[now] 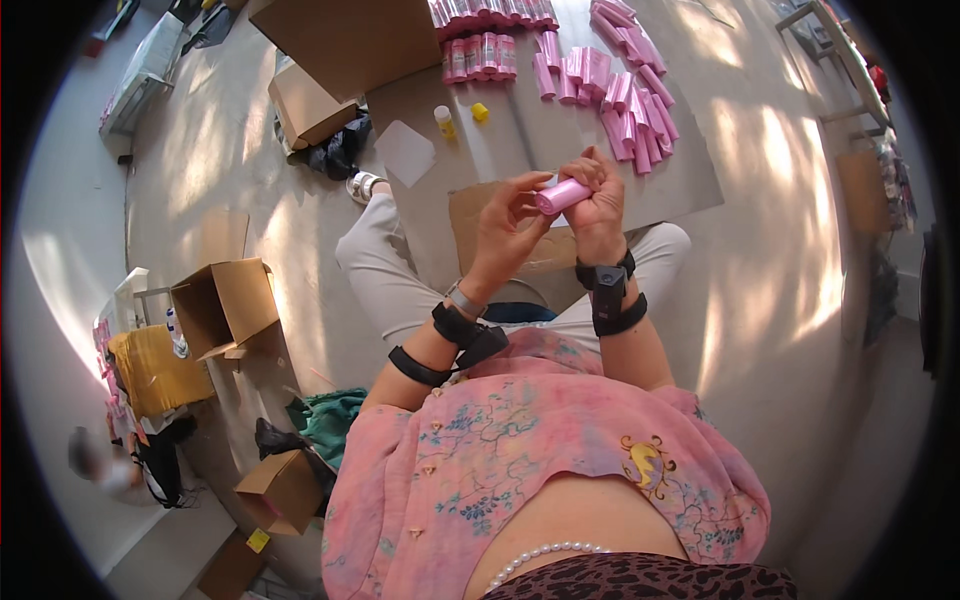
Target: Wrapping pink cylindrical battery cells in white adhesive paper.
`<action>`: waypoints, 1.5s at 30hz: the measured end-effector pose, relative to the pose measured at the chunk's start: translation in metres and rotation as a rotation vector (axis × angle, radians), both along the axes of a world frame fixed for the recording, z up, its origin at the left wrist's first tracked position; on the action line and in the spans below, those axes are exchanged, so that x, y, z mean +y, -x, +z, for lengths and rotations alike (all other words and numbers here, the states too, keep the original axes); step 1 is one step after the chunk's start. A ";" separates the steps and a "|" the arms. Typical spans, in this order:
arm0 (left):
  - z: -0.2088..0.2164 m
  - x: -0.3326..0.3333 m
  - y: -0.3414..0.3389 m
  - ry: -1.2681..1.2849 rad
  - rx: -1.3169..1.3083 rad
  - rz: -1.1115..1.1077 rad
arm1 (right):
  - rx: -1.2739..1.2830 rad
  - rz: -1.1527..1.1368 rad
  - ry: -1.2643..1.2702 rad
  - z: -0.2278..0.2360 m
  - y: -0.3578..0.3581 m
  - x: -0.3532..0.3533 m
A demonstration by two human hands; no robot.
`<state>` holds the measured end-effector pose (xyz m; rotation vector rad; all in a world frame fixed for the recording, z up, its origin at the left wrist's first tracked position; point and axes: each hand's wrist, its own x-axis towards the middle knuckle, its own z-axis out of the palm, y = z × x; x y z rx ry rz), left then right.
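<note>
In front of my lap, both hands are on a shiny pink roll point(563, 197) that lies level between them. My right hand point(598, 205) is wrapped round its right part, fingers curled over the top. My left hand point(512, 218) has its thumb and fingertips at the roll's left end, whose round face shows. Beyond the hands, many loose pink plastic sleeves point(630, 120) lie heaped on a grey board point(685, 190). Pink cylinders point(480, 58) stand in rows at the far edge. A small white and yellow bottle point(445, 121) and a yellow cap-like piece point(480, 112) are left of them.
A white sheet point(405, 152) lies on the board's left side, and a flat cardboard piece point(468, 225) under my hands. A large carton point(345, 45) rises at the far left. Open boxes point(225, 308) and a green cloth point(330, 418) are on the floor at my left.
</note>
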<state>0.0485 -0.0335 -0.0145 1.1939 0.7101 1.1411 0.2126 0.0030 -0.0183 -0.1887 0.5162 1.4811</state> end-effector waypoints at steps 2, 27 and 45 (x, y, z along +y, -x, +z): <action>-0.004 0.002 -0.004 -0.099 0.008 0.017 | 0.008 0.005 -0.008 -0.003 -0.003 0.000; 0.016 0.058 -0.016 0.018 -0.095 0.144 | -0.492 0.397 0.028 0.000 0.034 -0.021; 0.030 0.079 0.020 -0.056 0.656 -0.397 | -1.484 0.907 -0.659 0.005 -0.043 0.007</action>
